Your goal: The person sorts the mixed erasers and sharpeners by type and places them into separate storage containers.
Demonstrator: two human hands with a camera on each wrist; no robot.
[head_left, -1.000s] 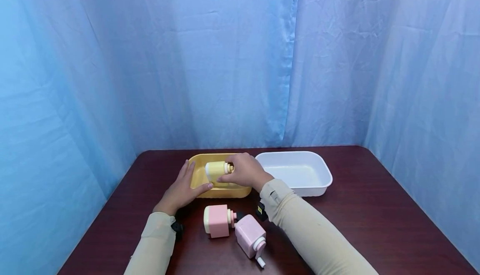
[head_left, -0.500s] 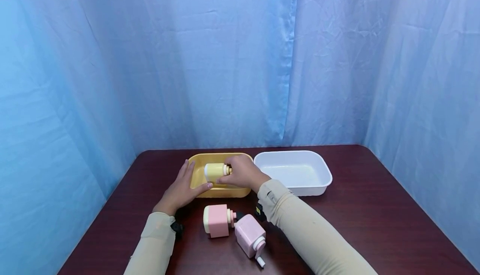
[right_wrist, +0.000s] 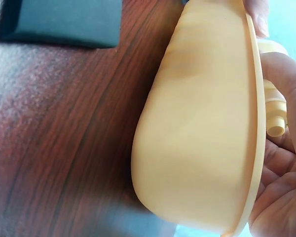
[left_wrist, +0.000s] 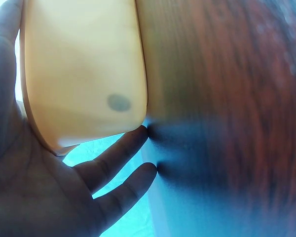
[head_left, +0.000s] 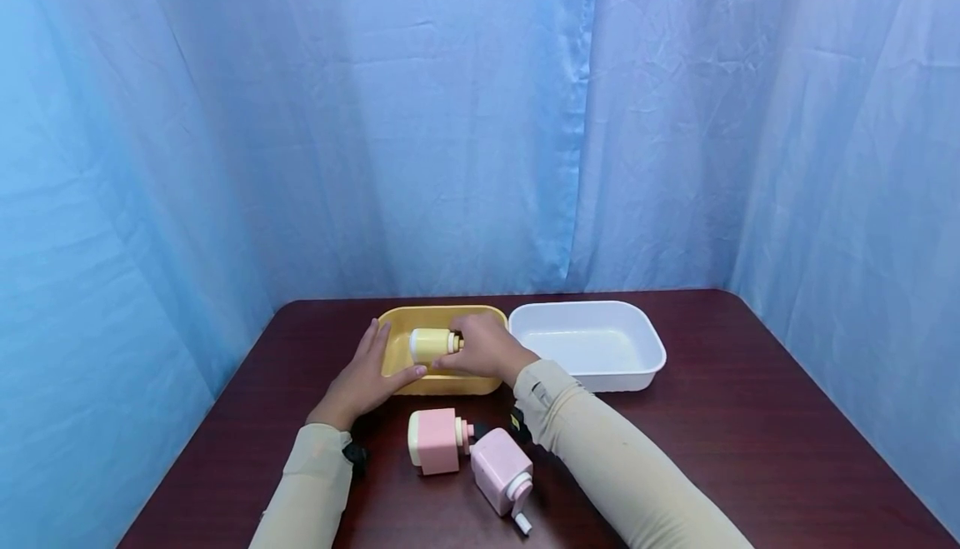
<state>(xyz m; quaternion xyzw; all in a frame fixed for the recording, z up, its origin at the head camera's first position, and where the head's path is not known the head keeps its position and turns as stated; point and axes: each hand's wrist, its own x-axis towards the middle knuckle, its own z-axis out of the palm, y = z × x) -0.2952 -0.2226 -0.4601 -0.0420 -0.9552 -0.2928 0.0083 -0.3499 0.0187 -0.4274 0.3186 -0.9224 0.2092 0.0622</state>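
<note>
My right hand (head_left: 487,344) reaches over the yellow tray (head_left: 450,386) and grips a small yellow hand-crank pencil sharpener (head_left: 431,344) with a white end. The sharpener lies sideways inside the tray, nozzle end toward the palm; whether it touches the tray floor cannot be told. In the right wrist view its nozzle (right_wrist: 276,125) shows beyond the rim. My left hand (head_left: 366,382) rests against the tray's left end, thumb along the near rim and fingers spread straight. In the left wrist view two fingertips (left_wrist: 147,170) touch the table beside the tray's corner.
A white tray (head_left: 628,381) stands to the right of the yellow one. Nearer lie a pink sharpener (head_left: 437,441) and a lilac sharpener (head_left: 501,467) with a crank handle. A dark block (right_wrist: 59,22) shows in the right wrist view. Blue curtains (head_left: 450,132) hang behind the table.
My right hand has lowered slightly, taking the yellow sharpener a little deeper into the yellow tray. The left hand and the other sharpeners have stayed put.
</note>
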